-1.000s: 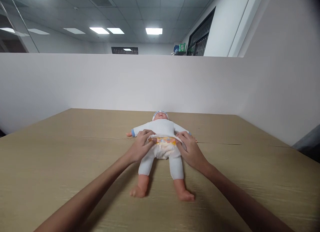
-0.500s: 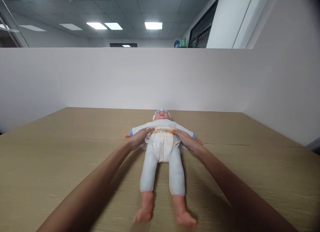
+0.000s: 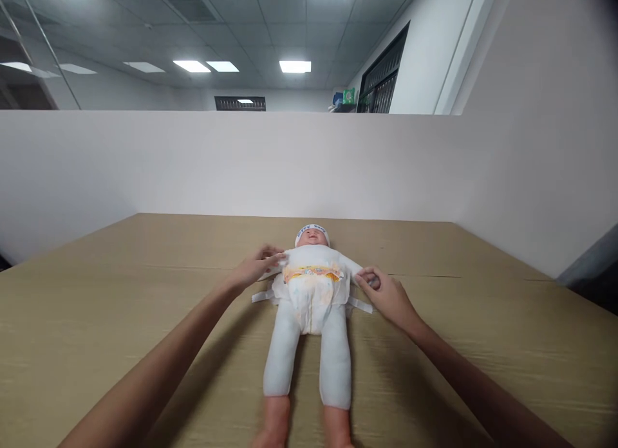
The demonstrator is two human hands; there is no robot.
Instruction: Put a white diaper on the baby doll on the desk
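Note:
A baby doll (image 3: 311, 309) in a white bodysuit and cap lies on its back on the wooden table (image 3: 106, 287), head away from me. A diaper (image 3: 313, 287) with a yellow-orange printed band covers its waist, and white tabs stick out on both sides. My left hand (image 3: 253, 268) rests at the doll's left shoulder, fingers curled on the white sleeve. My right hand (image 3: 383, 293) is at the doll's other arm, fingers pinched round the doll's small hand. The doll's feet are cut off by the lower edge.
White partition walls (image 3: 193, 165) close off the table at the back and right. An office ceiling with lit panels shows above them. A dark gap (image 3: 596, 274) opens at the far right past the table's edge.
Both hands left the diaper's waistband and moved outward to the doll's arms. The diaper's side tabs now lie spread out. The doll sits nearer to me in view.

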